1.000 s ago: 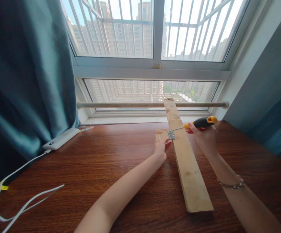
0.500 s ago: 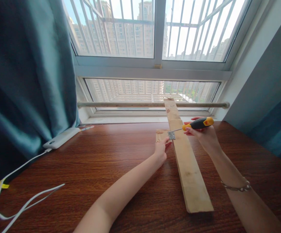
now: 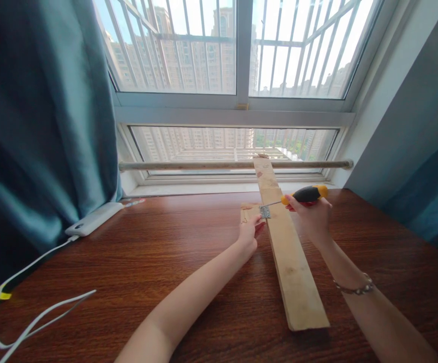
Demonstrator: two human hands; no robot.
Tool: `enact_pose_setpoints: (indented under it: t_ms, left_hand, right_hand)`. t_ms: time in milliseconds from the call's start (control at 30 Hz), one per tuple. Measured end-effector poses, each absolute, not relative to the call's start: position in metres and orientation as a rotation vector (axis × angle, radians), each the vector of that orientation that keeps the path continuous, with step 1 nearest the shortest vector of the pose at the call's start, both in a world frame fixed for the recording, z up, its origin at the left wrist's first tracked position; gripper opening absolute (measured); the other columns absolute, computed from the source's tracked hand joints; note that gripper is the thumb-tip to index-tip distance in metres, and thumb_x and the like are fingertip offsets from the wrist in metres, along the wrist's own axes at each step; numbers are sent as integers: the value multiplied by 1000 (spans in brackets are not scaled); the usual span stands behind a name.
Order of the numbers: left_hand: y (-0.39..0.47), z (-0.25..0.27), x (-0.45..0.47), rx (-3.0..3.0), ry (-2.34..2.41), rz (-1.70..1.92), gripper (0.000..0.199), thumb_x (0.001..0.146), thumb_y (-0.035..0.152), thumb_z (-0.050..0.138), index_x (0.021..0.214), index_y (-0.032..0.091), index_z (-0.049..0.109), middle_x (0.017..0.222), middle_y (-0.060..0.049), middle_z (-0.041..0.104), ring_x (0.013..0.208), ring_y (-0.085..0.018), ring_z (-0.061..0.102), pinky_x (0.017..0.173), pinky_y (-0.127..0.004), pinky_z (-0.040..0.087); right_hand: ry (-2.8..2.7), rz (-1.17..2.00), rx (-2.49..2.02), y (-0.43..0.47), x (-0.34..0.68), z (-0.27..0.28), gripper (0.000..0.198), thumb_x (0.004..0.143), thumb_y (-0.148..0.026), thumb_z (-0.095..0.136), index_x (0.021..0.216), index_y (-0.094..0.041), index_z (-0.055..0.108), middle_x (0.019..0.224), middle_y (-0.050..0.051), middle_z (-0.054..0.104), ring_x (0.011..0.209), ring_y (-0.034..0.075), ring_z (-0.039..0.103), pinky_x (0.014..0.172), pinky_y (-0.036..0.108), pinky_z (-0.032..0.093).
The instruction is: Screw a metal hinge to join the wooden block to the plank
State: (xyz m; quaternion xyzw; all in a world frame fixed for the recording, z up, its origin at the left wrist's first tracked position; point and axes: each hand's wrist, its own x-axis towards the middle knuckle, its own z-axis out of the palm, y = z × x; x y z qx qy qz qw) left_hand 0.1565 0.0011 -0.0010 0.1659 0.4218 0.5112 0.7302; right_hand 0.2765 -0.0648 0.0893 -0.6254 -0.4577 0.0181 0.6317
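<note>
A long, pale wooden board (image 3: 293, 267) lies lengthwise in front of me, its far end reaching the metal rail. A metal hinge (image 3: 264, 212) spans its left edge and a small wooden piece (image 3: 246, 213) beside it. My left hand (image 3: 249, 233) is closed on the near edge of that small piece, thumb on top close to the hinge; its other fingers are partly hidden. In my right hand (image 3: 313, 219) is a screwdriver (image 3: 305, 194) with a black and yellow handle. It is held nearly level, slanting slightly down to the left, its tip at the hinge.
A brown wood-grain tabletop (image 3: 158, 262) carries the work. On the left are a white power strip (image 3: 94, 219) and a looping white cable (image 3: 48, 312) with a yellow tag (image 3: 0, 294). A metal rail (image 3: 188, 165) crosses before the window; a blue curtain (image 3: 52, 101) hangs left.
My right hand has turned, and its fingers have shifted their hold on the screwdriver handle. The tip stays at the hinge. My left hand keeps its place; the whole view has shifted slightly.
</note>
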Motion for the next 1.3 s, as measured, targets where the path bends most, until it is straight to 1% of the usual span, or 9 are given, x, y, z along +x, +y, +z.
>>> enact_pose_setpoints:
  t_ms: [233, 467, 667, 733, 833, 933, 1100, 1200, 1300]
  left_hand:
    - [3, -3, 156, 363, 950, 1111, 11, 71, 8, 67, 71, 14, 58, 69, -3, 66, 51, -8, 60, 56, -20, 50]
    - [5, -7, 157, 378, 946, 1101, 12, 70, 12, 69, 78, 13, 59, 71, -5, 66, 52, -10, 61, 55, -21, 50]
    - [4, -4, 154, 285, 908, 1121, 36, 81, 47, 54, 98, 15, 60, 79, -6, 66, 53, -15, 63, 52, -25, 50]
    - [3, -2, 153, 278, 889, 1121, 39, 82, 49, 50, 100, 16, 61, 82, -6, 67, 53, -14, 63, 53, -25, 51]
    - [1, -1, 153, 295, 871, 1133, 38, 83, 48, 49, 100, 16, 62, 86, -6, 67, 55, -14, 63, 55, -25, 51]
    - [0, -2, 153, 303, 881, 1134, 39, 82, 49, 49, 99, 16, 62, 87, -6, 67, 56, -14, 63, 56, -25, 51]
    - [2, -4, 153, 319, 878, 1142, 41, 82, 51, 50, 100, 17, 62, 85, -6, 68, 57, -15, 64, 57, -26, 52]
    - [3, -4, 153, 300, 873, 1129, 36, 83, 48, 49, 99, 18, 61, 83, -5, 68, 56, -15, 64, 57, -25, 51]
    - [4, -4, 153, 285, 868, 1115, 34, 84, 47, 48, 98, 19, 60, 80, -5, 67, 55, -14, 63, 55, -25, 51]
  right_hand:
    - [-932, 194, -1415, -67, 286, 103, 32, 57, -40, 76, 63, -12, 63, 53, 7, 66, 46, 24, 65, 39, 29, 54]
    - [-1056, 57, -1536, -65, 290, 98, 30, 61, -43, 72, 62, -14, 63, 51, 6, 66, 47, 23, 65, 46, 31, 55]
    - [-1105, 36, -1549, -68, 288, 98, 32, 62, -44, 71, 62, -14, 62, 52, 7, 66, 51, 24, 67, 49, 31, 55]
    - [-1124, 75, -1490, -70, 286, 99, 36, 62, -44, 72, 78, -13, 65, 62, 7, 69, 53, 23, 67, 49, 30, 55]
    - [-1161, 279, -1306, -73, 279, 100, 56, 62, -43, 73, 108, -15, 57, 83, 7, 72, 49, 18, 65, 45, 29, 54]
    - [-1160, 352, -1256, -74, 272, 97, 43, 62, -43, 74, 91, -13, 63, 73, 7, 72, 45, 16, 62, 43, 27, 52]
    - [-996, 134, -1345, -70, 265, 86, 32, 68, -44, 70, 62, -14, 61, 42, 1, 58, 36, 15, 56, 39, 25, 45]
    - [-948, 142, -1322, -69, 267, 88, 36, 70, -45, 67, 52, -18, 53, 37, -1, 53, 33, 13, 51, 38, 24, 42]
    - [-868, 163, -1216, -71, 281, 102, 35, 70, -48, 67, 57, -18, 53, 49, 1, 60, 33, 10, 45, 35, 24, 36]
